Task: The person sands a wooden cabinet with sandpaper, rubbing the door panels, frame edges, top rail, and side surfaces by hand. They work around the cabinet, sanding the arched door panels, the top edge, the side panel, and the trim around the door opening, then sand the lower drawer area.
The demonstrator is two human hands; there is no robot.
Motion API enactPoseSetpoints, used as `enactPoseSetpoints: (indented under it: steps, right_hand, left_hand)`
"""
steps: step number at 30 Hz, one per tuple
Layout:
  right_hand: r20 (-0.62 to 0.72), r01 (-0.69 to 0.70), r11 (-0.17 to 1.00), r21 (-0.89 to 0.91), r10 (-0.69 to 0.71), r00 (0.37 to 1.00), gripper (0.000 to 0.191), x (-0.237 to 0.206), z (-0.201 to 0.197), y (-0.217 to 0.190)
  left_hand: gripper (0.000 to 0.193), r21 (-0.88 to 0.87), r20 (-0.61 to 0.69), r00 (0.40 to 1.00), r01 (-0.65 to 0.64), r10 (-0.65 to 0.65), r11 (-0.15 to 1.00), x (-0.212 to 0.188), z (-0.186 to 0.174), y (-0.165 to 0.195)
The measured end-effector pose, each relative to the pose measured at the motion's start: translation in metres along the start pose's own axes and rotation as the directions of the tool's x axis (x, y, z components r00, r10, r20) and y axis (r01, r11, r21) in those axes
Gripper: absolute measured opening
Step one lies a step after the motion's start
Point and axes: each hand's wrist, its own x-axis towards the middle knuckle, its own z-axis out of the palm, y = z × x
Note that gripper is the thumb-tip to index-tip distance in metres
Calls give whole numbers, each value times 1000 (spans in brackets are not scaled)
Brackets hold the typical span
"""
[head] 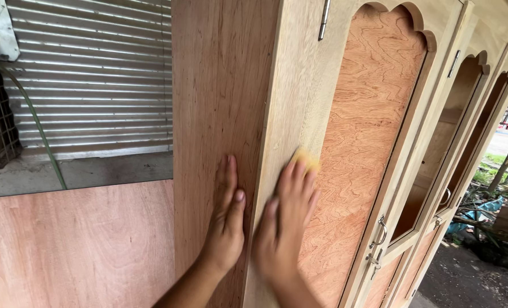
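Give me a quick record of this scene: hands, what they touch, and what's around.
left hand: flat, fingers spread, on the cabinet's side panel
right hand: blurred, pressing a yellow pad on the pale front frame
pad: mostly hidden under the fingers; kind cannot be told
door: arched, reddish panel, metal handle
further doors: open arches to the right
behind: corrugated sheet, green hose, plywood
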Motion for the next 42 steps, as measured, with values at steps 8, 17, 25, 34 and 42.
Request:
enactPoseSetpoints:
  steps: [8,17,25,34,42]
  right_hand:
    - [-28,-14,998,-57,12,1000,60,-30,4,1]
    - [-217,-272,955,122,293,931,56,-36,5,-40]
    - [-230,-582,783,219,621,749,61,-8,-3,-61]
    - [-319,-235,707,667,556,768,60,-63,29,-89]
    - [-245,-633,696,339,714,655,60,-35,-9,-29]
  left_hand:
    - [63,5,-86,989,-120,120,993,-34,10,-23]
    - [59,37,-164,959,-229,232,973,-40,15,-31]
    - [61,54,-109,971,-207,212,977,-45,12,-26]
    - [61,52,-97,971,-215,220,975,-42,14,-24]
    - [60,12,-93,971,-221,221,975,-46,13,-22]
